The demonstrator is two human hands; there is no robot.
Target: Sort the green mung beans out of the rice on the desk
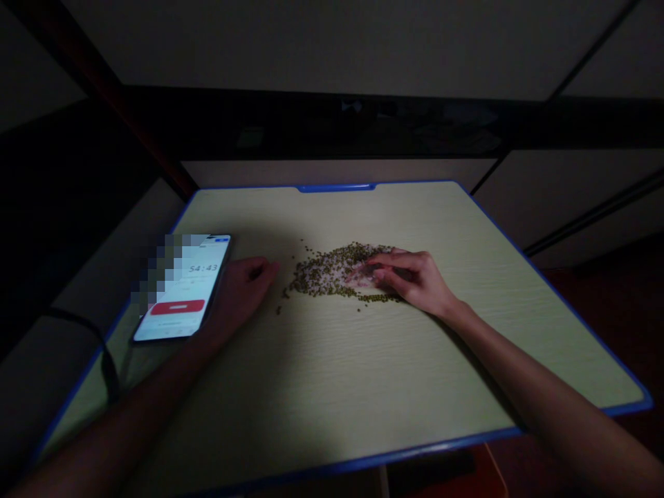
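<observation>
A loose pile of small green beans mixed with white rice-like grains lies in the middle of the table. At the pile's right side, my right hand touches the grains, its fingers stretched forward and the thumb apart from them. The fingertips are partly blurred, and I see nothing gripped between them. My left hand rests on the table to the left of the pile, curled into a loose fist, with nothing visible in it. Next to it, a lit phone showing a timer lies on the table.
The pale wooden table has a blue edge and a blue handle piece at its far side. A dark cable hangs over the left edge. Behind stands a panelled cabinet with a dark open shelf. Several stray beans lie around the pile.
</observation>
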